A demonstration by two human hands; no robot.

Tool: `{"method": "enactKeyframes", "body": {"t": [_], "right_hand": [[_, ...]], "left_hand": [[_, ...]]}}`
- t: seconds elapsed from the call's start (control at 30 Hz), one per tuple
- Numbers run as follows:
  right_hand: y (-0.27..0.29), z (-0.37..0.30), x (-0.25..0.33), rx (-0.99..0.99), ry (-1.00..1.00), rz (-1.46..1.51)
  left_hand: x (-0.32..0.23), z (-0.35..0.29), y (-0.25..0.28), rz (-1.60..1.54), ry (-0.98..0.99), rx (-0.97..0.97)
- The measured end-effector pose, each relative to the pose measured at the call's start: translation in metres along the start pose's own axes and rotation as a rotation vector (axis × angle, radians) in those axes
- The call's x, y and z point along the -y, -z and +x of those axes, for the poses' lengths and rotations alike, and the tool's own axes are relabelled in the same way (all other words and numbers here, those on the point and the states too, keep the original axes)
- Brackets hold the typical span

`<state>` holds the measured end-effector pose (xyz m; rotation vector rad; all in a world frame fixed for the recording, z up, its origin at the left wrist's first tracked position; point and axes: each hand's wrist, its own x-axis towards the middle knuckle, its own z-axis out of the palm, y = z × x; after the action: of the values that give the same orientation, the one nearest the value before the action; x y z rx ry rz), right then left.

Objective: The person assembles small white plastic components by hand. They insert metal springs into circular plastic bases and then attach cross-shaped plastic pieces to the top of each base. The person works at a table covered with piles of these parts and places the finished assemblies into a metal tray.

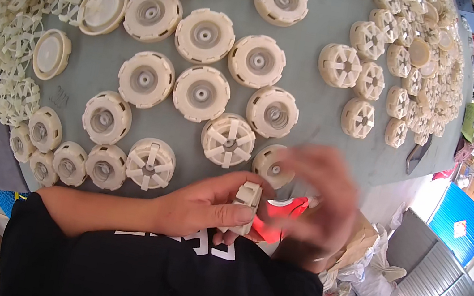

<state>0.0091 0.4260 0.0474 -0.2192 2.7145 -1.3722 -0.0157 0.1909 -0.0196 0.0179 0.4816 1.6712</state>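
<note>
I am pinching a cream plastic wheel-shaped part (246,203) in my left hand (202,208), thumb lying along its near face and fingers curled behind it, holding it on edge close to my chest, just off the near edge of the grey-green table (321,55). My right hand (319,202) is blurred at three o'clock from that part, fingers loosely curled; I cannot tell whether it is gripping anything. Something red-orange (282,215) is showing between my two hands, too smeared to name.

At twelve o'clock from my left hand, a cream wheel with spokes facing up (229,140) is lying on the table, and just at its three o'clock a cream wheel half hidden by my right hand (271,166). Another spoked wheel (150,163) is sitting at ten o'clock. Rows of round cream housings (205,36) are filling the table beyond, with loose spoke inserts (12,48) piled at nine o'clock and more spoked wheels (364,78) at two o'clock.
</note>
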Motion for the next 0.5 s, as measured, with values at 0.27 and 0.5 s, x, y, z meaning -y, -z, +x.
{"method": "enactKeyframes", "body": {"t": [0.27,0.5], "right_hand": [[-0.028,-0.028,0.006,-0.038,0.078,0.015],[-0.033,-0.025,-0.003,-0.522,0.09,0.439]], "left_hand": [[0.007,-0.003,-0.004,-0.012,-0.157,-0.017],[0.0,-0.004,0.001,-0.037,-0.129,0.024]]}}
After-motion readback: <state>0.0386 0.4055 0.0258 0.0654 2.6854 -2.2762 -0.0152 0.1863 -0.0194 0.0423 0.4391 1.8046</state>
